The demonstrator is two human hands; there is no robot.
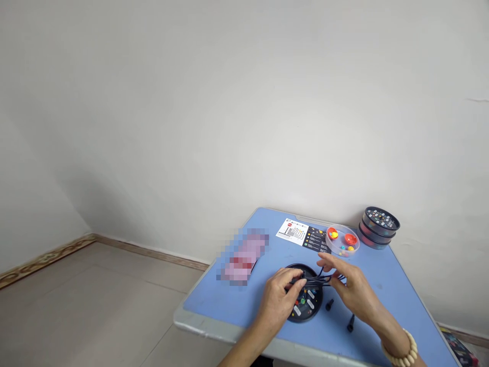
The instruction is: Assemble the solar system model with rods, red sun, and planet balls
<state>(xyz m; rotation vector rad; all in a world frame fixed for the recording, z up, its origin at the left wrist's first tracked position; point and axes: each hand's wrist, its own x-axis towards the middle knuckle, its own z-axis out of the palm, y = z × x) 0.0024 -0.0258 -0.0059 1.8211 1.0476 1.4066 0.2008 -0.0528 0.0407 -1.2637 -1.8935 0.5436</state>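
Note:
A round black disc with small coloured dots and white tabs lies on the blue table. My left hand rests on its left side, fingers curled round thin black rods that lie across the disc. My right hand is just right of the disc, fingers pinched on the other end of the same rods. A bead bracelet is on my right wrist. Two small black pieces lie on the table beside the disc.
A clear dish with red cups and coloured beads stands at the back, with a printed leaflet left of it. A stack of round black trays sits at the back right corner. A blurred pink item lies at the left. Wall behind the table.

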